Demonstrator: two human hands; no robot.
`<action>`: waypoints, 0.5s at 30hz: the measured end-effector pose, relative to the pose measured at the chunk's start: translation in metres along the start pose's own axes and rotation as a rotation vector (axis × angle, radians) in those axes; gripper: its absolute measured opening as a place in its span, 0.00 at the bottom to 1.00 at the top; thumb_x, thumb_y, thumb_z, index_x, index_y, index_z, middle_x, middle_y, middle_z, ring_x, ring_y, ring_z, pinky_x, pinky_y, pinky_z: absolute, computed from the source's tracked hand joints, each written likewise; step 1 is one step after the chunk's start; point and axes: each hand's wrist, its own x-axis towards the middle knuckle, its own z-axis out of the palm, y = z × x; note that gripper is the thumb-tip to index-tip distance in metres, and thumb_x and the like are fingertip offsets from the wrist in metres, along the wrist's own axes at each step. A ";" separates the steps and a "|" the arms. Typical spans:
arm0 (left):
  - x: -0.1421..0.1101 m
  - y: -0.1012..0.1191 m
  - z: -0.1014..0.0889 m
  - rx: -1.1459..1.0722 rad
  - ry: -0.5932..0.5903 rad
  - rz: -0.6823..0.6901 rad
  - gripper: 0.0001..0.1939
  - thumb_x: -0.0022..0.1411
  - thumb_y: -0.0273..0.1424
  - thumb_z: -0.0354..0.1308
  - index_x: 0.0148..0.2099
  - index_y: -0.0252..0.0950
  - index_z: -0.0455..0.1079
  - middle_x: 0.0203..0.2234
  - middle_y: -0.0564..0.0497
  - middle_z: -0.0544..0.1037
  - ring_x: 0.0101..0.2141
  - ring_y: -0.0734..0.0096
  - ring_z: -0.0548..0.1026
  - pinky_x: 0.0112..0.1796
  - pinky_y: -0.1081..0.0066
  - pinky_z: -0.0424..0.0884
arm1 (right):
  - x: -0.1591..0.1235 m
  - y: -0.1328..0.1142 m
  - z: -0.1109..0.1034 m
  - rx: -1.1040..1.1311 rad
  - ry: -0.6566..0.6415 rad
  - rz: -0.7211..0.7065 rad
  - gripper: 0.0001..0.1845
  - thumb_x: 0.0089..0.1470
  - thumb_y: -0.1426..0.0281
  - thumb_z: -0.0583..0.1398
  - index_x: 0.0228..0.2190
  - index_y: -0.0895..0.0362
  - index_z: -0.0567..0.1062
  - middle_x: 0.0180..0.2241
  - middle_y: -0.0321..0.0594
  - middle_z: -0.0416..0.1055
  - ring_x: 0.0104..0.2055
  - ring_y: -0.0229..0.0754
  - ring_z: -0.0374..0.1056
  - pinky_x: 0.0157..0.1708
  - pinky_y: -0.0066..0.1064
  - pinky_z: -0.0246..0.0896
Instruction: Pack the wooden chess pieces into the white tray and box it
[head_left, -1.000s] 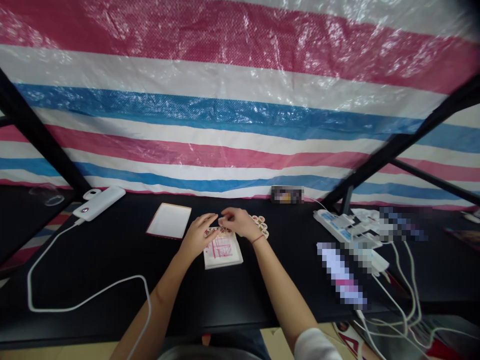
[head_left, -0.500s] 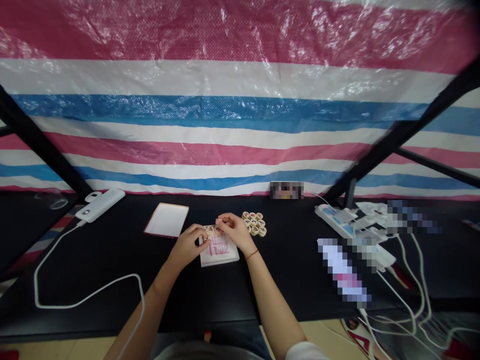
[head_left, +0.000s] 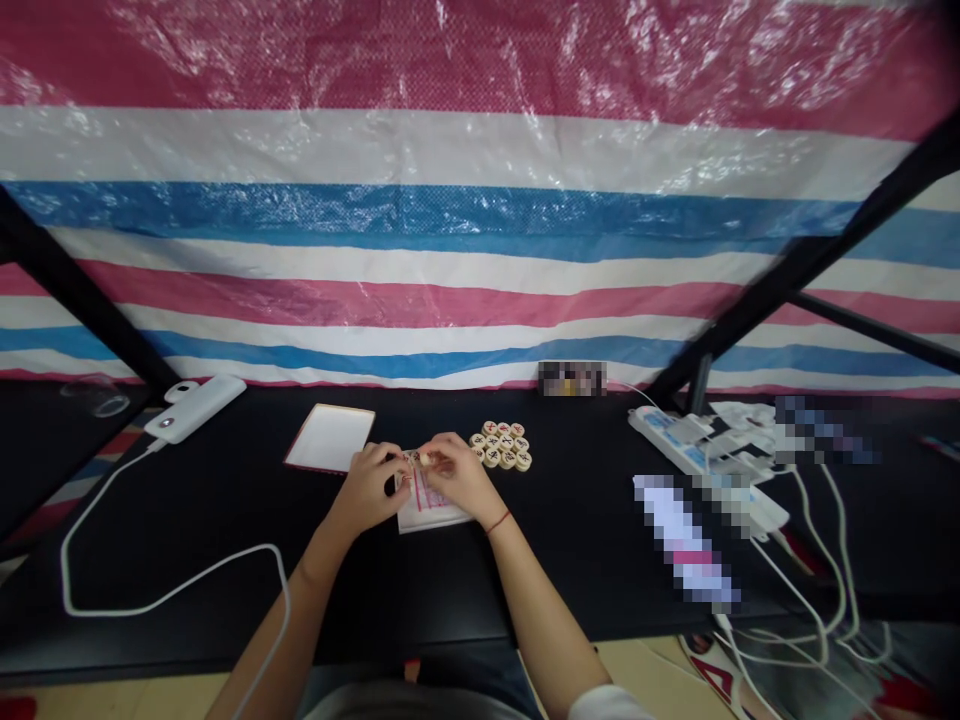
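A white board or box with a pink grid drawn on it lies on the black table in front of me. Both hands are over its far side. My left hand covers the left edge, its thumb and fingers curled together in a pinch; what sits between them is mostly hidden. Over the right part, my right hand pinches a pale round xiangqi piece. Another xiangqi piece shows partly between the hands. Right of my right hand stands a cluster of several xiangqi pieces with red and black characters.
A shallow white tray or lid lies to the left. Farther left is a white power bank with a long cable. On the right are a power strip, cables and a blurred phone. A striped sheet hangs behind.
More xiangqi pieces stand at the left side of the cluster. My right hand has shifted slightly left and lower over the board, covering more of the grid. My left hand has hardly moved.
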 end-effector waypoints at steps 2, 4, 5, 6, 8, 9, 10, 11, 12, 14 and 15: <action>0.002 -0.004 0.000 -0.077 0.068 -0.044 0.06 0.58 0.27 0.53 0.35 0.39 0.71 0.34 0.49 0.74 0.38 0.65 0.71 0.42 0.64 0.67 | -0.004 -0.003 0.005 -0.075 -0.058 -0.040 0.16 0.46 0.79 0.59 0.38 0.54 0.75 0.41 0.41 0.69 0.36 0.37 0.69 0.38 0.30 0.67; 0.003 -0.007 0.000 -0.144 0.132 -0.113 0.07 0.60 0.27 0.50 0.36 0.38 0.70 0.31 0.51 0.74 0.36 0.67 0.72 0.40 0.66 0.68 | -0.007 -0.006 0.012 -0.168 -0.096 -0.087 0.17 0.44 0.81 0.59 0.38 0.54 0.74 0.39 0.40 0.70 0.40 0.40 0.68 0.43 0.32 0.65; 0.003 -0.009 0.000 -0.169 0.155 -0.149 0.08 0.61 0.27 0.49 0.36 0.38 0.69 0.30 0.51 0.74 0.34 0.68 0.72 0.38 0.67 0.69 | -0.009 -0.007 0.014 -0.209 -0.110 -0.106 0.18 0.44 0.82 0.58 0.37 0.54 0.73 0.39 0.40 0.71 0.42 0.41 0.68 0.44 0.33 0.64; 0.003 -0.010 0.000 -0.187 0.169 -0.181 0.08 0.61 0.27 0.48 0.37 0.38 0.69 0.29 0.52 0.75 0.32 0.69 0.72 0.37 0.68 0.69 | -0.009 -0.008 0.017 -0.244 -0.123 -0.118 0.17 0.44 0.83 0.58 0.36 0.55 0.73 0.39 0.40 0.71 0.42 0.41 0.67 0.45 0.34 0.63; 0.002 -0.011 0.000 -0.207 0.174 -0.223 0.08 0.61 0.28 0.48 0.38 0.38 0.69 0.28 0.53 0.75 0.29 0.71 0.72 0.34 0.70 0.69 | -0.010 -0.010 0.020 -0.296 -0.148 -0.130 0.15 0.44 0.83 0.57 0.34 0.55 0.72 0.39 0.41 0.71 0.42 0.41 0.67 0.44 0.33 0.63; 0.002 -0.011 0.001 -0.211 0.171 -0.236 0.09 0.62 0.28 0.48 0.39 0.38 0.70 0.27 0.53 0.75 0.28 0.71 0.72 0.33 0.71 0.69 | -0.011 -0.010 0.021 -0.312 -0.156 -0.130 0.14 0.45 0.82 0.57 0.34 0.55 0.72 0.40 0.41 0.70 0.42 0.41 0.67 0.44 0.32 0.63; 0.001 -0.011 0.001 -0.215 0.169 -0.244 0.09 0.62 0.29 0.48 0.39 0.38 0.70 0.27 0.54 0.74 0.27 0.72 0.71 0.32 0.72 0.69 | -0.011 -0.011 0.021 -0.325 -0.164 -0.128 0.15 0.45 0.82 0.57 0.35 0.55 0.72 0.41 0.41 0.70 0.42 0.41 0.67 0.43 0.32 0.63; 0.001 -0.012 0.001 -0.218 0.169 -0.248 0.09 0.62 0.29 0.48 0.39 0.38 0.70 0.27 0.54 0.74 0.27 0.72 0.71 0.32 0.72 0.69 | -0.011 -0.011 0.021 -0.340 -0.169 -0.122 0.15 0.46 0.81 0.58 0.37 0.55 0.72 0.42 0.41 0.69 0.42 0.41 0.67 0.44 0.31 0.63; 0.000 -0.012 0.001 -0.221 0.171 -0.250 0.09 0.62 0.29 0.49 0.39 0.38 0.70 0.26 0.54 0.74 0.26 0.73 0.71 0.31 0.72 0.68 | -0.012 -0.011 0.021 -0.358 -0.172 -0.113 0.16 0.47 0.81 0.58 0.38 0.54 0.71 0.43 0.41 0.68 0.43 0.41 0.67 0.44 0.31 0.63; 0.000 -0.012 0.001 -0.231 0.181 -0.250 0.09 0.61 0.29 0.49 0.39 0.37 0.70 0.26 0.54 0.74 0.25 0.74 0.70 0.31 0.73 0.68 | -0.012 -0.012 0.020 -0.401 -0.178 -0.087 0.19 0.48 0.80 0.57 0.42 0.54 0.70 0.44 0.41 0.68 0.44 0.41 0.67 0.44 0.31 0.63; -0.001 -0.013 0.000 -0.235 0.185 -0.251 0.09 0.61 0.29 0.49 0.39 0.37 0.70 0.26 0.54 0.73 0.25 0.74 0.70 0.30 0.73 0.67 | -0.012 -0.012 0.020 -0.423 -0.181 -0.073 0.19 0.48 0.80 0.57 0.43 0.54 0.70 0.43 0.41 0.68 0.44 0.41 0.67 0.43 0.31 0.62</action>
